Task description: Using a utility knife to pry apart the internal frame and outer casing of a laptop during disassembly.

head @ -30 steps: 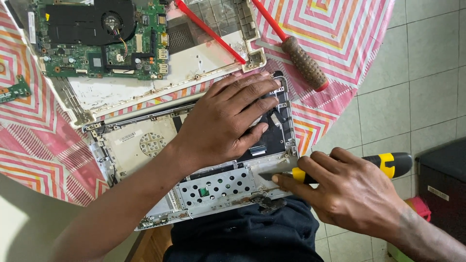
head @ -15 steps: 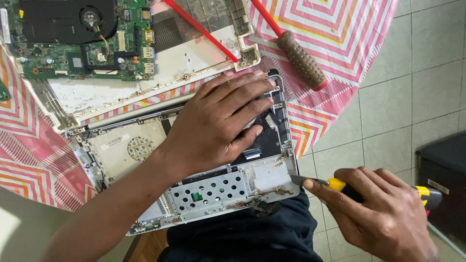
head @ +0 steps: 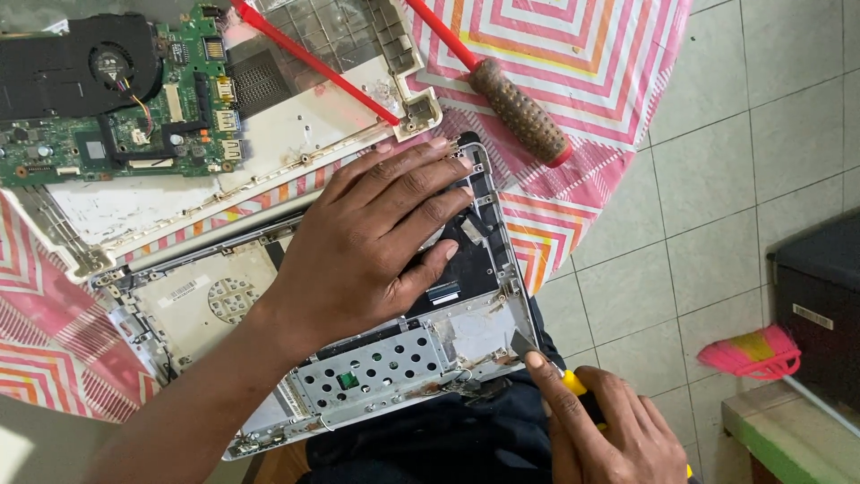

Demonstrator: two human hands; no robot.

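My left hand (head: 367, 237) lies flat, fingers spread, on the inside of an opened white laptop base (head: 224, 305) that overhangs the table's near edge. My right hand (head: 609, 426) grips a yellow and black handled tool (head: 573, 384), forefinger stretched along it. The tool's flat metal tip (head: 522, 345) touches the near right corner of the laptop base, beside a perforated metal plate (head: 372, 376).
A green circuit board with a black fan (head: 98, 94) rests on another white laptop shell (head: 179, 193) further back. A red rod (head: 313, 63) and a red screwdriver with a brown grip (head: 515, 108) lie on the pink striped tablecloth (head: 591, 54). Tiled floor, a pink broom (head: 748, 350) and a dark box (head: 820, 296) are on the right.
My right hand drew away to the right with the tool, then came back, and the tip now meets the base's corner. The view has shifted slightly. My left hand stayed pressed on the base.
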